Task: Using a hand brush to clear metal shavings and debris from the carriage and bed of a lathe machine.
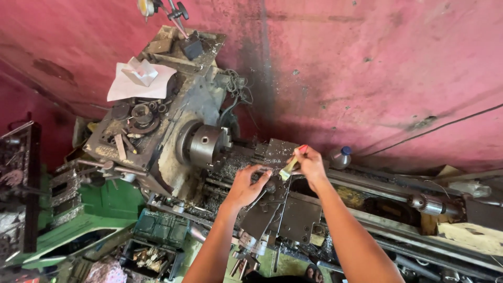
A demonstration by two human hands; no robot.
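I look down on an old metal lathe (173,136) against a pink wall. My left hand (245,186) rests on the lathe's tool post area, fingers curled over a dark part. My right hand (310,163) grips a small paintbrush (291,165) with a red-tipped handle and pale bristles, which point down-left toward my left hand. The steel chuck (205,145) sits just left of both hands. Metal chips lie on the bed around the carriage (285,212).
A white paper (139,81) lies on the headstock among loose tools. The tailstock with a drill chuck (429,204) is at the right. A small bottle with a blue cap (340,156) stands behind the bed. A green tray and parts box (157,230) lie lower left.
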